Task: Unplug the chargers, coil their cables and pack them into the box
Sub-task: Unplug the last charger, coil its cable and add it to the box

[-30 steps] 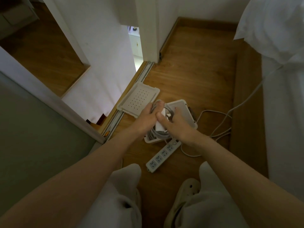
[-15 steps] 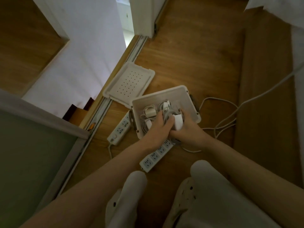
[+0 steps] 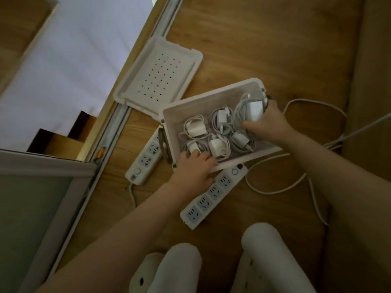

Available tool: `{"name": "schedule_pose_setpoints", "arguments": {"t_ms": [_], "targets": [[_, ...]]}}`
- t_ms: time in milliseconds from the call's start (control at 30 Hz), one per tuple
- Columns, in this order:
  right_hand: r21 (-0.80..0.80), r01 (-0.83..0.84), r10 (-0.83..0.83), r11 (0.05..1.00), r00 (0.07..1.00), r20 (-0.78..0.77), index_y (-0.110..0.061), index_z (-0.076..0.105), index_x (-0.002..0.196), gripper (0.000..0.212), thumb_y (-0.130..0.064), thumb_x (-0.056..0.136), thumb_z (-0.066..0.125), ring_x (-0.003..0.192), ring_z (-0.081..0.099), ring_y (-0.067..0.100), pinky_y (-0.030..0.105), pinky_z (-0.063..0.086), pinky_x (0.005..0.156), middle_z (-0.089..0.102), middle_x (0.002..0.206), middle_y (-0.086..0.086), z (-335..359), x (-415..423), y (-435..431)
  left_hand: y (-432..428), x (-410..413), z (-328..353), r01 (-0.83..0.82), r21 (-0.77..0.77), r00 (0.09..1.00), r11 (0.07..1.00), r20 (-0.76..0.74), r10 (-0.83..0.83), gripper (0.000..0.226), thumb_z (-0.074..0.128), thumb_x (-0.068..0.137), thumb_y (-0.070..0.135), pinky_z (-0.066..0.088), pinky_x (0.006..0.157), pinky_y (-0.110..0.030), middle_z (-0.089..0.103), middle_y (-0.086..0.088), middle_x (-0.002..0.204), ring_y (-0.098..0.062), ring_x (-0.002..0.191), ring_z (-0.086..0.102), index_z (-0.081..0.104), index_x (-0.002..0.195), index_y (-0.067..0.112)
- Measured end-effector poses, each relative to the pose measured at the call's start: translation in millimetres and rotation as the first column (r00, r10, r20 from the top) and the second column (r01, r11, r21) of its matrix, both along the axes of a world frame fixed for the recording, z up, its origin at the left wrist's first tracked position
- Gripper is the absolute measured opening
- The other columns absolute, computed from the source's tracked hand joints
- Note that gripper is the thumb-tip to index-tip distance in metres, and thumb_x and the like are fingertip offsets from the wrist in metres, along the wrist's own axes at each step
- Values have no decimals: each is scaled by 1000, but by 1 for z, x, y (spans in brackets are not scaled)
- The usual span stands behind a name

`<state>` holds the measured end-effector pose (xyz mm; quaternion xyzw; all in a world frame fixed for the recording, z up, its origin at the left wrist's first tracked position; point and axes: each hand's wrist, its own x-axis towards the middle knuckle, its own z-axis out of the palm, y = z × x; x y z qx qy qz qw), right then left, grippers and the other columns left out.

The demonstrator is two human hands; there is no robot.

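A white plastic box (image 3: 190, 106) sits open on the wooden floor and holds several white chargers with coiled cables (image 3: 213, 134). My right hand (image 3: 265, 124) reaches into the box's right end and grips a large white charger with its coiled cable (image 3: 252, 111). My left hand (image 3: 194, 166) rests on the box's near left corner, fingers over the rim and touching a coiled charger (image 3: 193, 145) inside.
The box's perforated white lid (image 3: 158, 75) lies on the floor behind it, by a sliding door track. One power strip (image 3: 213, 194) lies in front of the box, another (image 3: 143, 160) to its left. Loose white cables (image 3: 296, 182) trail on the right. My knees and slippers are below.
The view has tilted down and closer. My hands have parted: the right carried the large charger to the box's right end, the left moved to the near left corner.
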<state>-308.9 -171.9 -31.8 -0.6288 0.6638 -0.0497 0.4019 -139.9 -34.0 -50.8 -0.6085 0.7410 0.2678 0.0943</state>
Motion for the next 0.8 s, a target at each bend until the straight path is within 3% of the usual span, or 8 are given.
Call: {"name": "schedule_pose_setpoints", "arguments": {"t_ms": [100, 200, 300, 433, 600, 700, 800], "targets": [[-32, -69, 64, 997, 988, -138, -1, 26, 136, 86, -33, 73, 74, 122, 41, 35, 44, 42, 98, 36, 136, 19, -21, 4, -19, -8, 0, -9, 50, -82, 998, 995, 37, -47, 36, 49, 93, 30, 20, 107, -42, 54, 5, 126, -21, 121, 39, 51, 129, 27], [-64, -120, 107, 991, 977, -182, 2, 22, 140, 88, -31, 76, 74, 126, 38, 35, 38, 38, 98, 28, 141, 21, -39, 16, -26, -9, 4, -14, 64, -180, 997, 982, 47, -57, 36, 53, 91, 24, 21, 107, -43, 58, 8, 120, -20, 117, 43, 55, 126, 29], [-38, -87, 78, 995, 977, -201, 4, 15, 141, 90, -34, 81, 70, 128, 36, 36, 40, 37, 101, 22, 143, 22, -56, 23, -30, -6, 9, -20, 45, -268, 999, 962, 15, -42, 38, 66, 81, 15, 31, 104, -47, 65, 5, 109, -22, 107, 55, 64, 118, 25], [-9, -74, 70, 997, 969, -237, 2, 1, 147, 97, -44, 86, 60, 140, 19, 33, 39, 25, 110, 12, 153, 20, -67, 17, -30, -7, 13, -29, -2, -326, 1000, 945, -28, -7, 42, 83, 64, 11, 45, 90, -50, 70, 3, 92, -22, 87, 67, 71, 102, 23], [-59, -272, 215, 961, 859, -465, 5, -3, 146, 87, -46, 94, 44, 145, 2, 28, 34, 7, 117, 0, 156, 20, -68, 16, -22, -7, 13, -34, 6, -340, 997, 941, -67, -30, 43, 82, 67, 11, 45, 90, -49, 69, 0, 93, -23, 86, 66, 69, 107, 20], [-175, -363, 226, 915, 821, -524, 6, 0, 146, 72, -26, 98, 44, 145, 4, 30, 36, 4, 118, 5, 155, 21, -65, 27, -14, -8, 18, -31, -5, -326, 989, 945, -142, -44, 35, 63, 85, 17, 38, 100, -49, 65, -3, 109, -22, 103, 61, 62, 120, 17], [-370, -503, 366, 781, 849, -381, -1, 7, 148, 64, 0, 94, 41, 145, 7, 26, 31, 2, 117, 12, 156, 14, -53, 50, -8, -12, 35, -21, -253, -447, 956, 858, -251, 151, 32, 46, 89, 25, 42, 92, -36, 59, -2, 109, -17, 99, 55, 58, 116, 14]]}}
